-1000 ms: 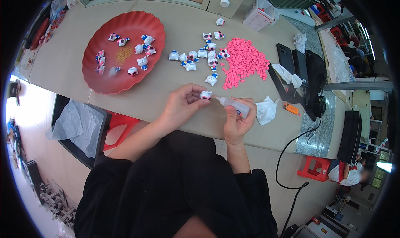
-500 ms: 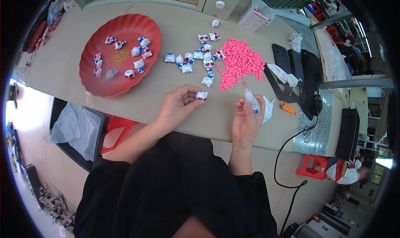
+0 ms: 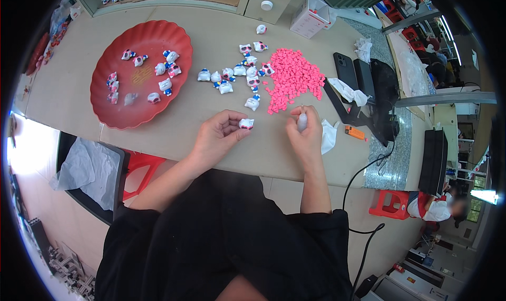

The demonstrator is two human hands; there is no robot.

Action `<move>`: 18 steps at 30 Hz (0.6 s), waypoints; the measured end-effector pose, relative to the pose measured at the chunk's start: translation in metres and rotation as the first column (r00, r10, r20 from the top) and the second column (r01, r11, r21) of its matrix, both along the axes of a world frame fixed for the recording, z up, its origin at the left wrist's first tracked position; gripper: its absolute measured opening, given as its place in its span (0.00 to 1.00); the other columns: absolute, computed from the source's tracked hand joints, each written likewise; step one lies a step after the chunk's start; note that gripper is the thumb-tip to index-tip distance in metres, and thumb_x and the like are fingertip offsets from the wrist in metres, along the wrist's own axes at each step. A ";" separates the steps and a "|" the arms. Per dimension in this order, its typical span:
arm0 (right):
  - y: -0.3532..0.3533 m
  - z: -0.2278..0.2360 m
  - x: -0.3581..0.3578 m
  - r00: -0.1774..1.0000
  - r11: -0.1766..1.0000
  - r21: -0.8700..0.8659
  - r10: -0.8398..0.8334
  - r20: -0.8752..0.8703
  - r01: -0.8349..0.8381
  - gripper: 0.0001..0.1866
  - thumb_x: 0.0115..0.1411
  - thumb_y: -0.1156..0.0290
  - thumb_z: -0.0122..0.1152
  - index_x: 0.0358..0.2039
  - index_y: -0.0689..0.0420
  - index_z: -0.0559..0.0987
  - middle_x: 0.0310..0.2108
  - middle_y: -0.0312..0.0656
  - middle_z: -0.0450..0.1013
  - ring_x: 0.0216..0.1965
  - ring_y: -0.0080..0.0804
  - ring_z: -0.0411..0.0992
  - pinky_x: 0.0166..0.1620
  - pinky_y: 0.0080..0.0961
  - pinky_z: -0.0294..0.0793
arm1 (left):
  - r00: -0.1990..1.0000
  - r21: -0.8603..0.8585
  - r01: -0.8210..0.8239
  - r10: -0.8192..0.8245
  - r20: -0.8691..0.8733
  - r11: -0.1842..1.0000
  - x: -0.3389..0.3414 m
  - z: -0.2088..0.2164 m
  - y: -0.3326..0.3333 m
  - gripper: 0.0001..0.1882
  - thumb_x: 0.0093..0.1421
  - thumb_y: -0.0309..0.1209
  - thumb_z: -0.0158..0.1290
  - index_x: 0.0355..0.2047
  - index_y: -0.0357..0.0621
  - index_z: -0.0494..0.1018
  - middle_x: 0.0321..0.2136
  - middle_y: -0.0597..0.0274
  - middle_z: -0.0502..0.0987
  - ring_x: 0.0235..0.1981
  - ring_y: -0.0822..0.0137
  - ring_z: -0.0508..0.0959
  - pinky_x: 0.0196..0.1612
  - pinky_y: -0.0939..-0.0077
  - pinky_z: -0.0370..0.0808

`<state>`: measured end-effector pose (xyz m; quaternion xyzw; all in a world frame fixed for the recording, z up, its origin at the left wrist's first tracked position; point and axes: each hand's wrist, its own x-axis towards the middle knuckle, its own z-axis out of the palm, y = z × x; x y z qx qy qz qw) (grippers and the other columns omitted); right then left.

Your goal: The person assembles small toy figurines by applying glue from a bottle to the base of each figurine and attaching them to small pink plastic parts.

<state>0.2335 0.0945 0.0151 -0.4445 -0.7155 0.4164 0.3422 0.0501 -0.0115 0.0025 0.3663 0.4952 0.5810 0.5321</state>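
Between the thumb and fingers of my left hand (image 3: pixel 217 137) is a small white cat-head figurine piece (image 3: pixel 246 124) with dark pink eye patches. My right hand (image 3: pixel 307 135) is closed around a small white glue bottle (image 3: pixel 302 123), mostly covered by the fingers. The two hands are apart, just above the near part of the table. Beyond them lies a heap of small pink pieces (image 3: pixel 296 77). To its left, several white and blue cat figurines (image 3: pixel 225 87) are scattered in a loose cluster.
A red scalloped tray (image 3: pixel 113 116) with several figurines stands at the left. To the right lie a black phone (image 3: pixel 343 67), crumpled tissue (image 3: pixel 348 91), a white paper piece (image 3: pixel 329 136) and an orange lighter (image 3: pixel 355 132). A white box (image 3: pixel 309 17) stands at the back, beside a grey-green cabinet (image 3: pixel 269 3).
My right hand has turned and closed more around the glue bottle, which was held upright with its nozzle showing. My left hand still holds the figurine piece. The whole view has shifted slightly.
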 end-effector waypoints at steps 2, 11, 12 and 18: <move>-0.001 0.005 -0.014 0.975 0.952 0.304 -0.029 0.220 -0.041 0.06 0.47 0.74 0.57 0.29 0.58 0.74 0.26 0.40 0.68 0.28 0.33 0.70 0.28 0.26 0.66 | 1.000 -0.004 -0.001 0.001 -0.003 1.000 0.000 0.000 0.000 0.12 0.52 0.17 0.49 0.39 0.34 0.65 0.33 0.62 0.71 0.35 0.76 0.72 0.40 0.85 0.70; 0.004 0.012 -0.020 0.878 0.956 0.224 0.063 0.475 -0.190 0.06 0.48 0.73 0.57 0.28 0.59 0.75 0.25 0.41 0.69 0.29 0.37 0.70 0.32 0.27 0.67 | 0.999 0.008 0.024 -0.024 0.032 1.000 -0.002 -0.002 0.000 0.12 0.52 0.18 0.49 0.38 0.34 0.65 0.33 0.62 0.71 0.37 0.76 0.72 0.41 0.84 0.70; 0.005 0.012 -0.019 0.878 0.956 0.223 0.065 0.475 -0.191 0.06 0.48 0.73 0.57 0.28 0.59 0.75 0.25 0.41 0.69 0.29 0.37 0.70 0.32 0.27 0.67 | 0.999 0.011 0.031 -0.031 0.045 0.999 -0.002 -0.002 0.001 0.12 0.52 0.18 0.49 0.38 0.35 0.65 0.34 0.62 0.71 0.37 0.76 0.72 0.42 0.84 0.70; 0.002 0.014 -0.018 0.864 0.963 0.171 0.098 0.495 -0.207 0.06 0.49 0.70 0.56 0.28 0.56 0.75 0.30 0.41 0.69 0.31 0.41 0.69 0.32 0.32 0.67 | 0.999 0.064 0.028 -0.029 0.013 0.998 -0.001 0.003 0.001 0.11 0.53 0.20 0.49 0.38 0.36 0.65 0.33 0.61 0.72 0.36 0.76 0.72 0.40 0.84 0.71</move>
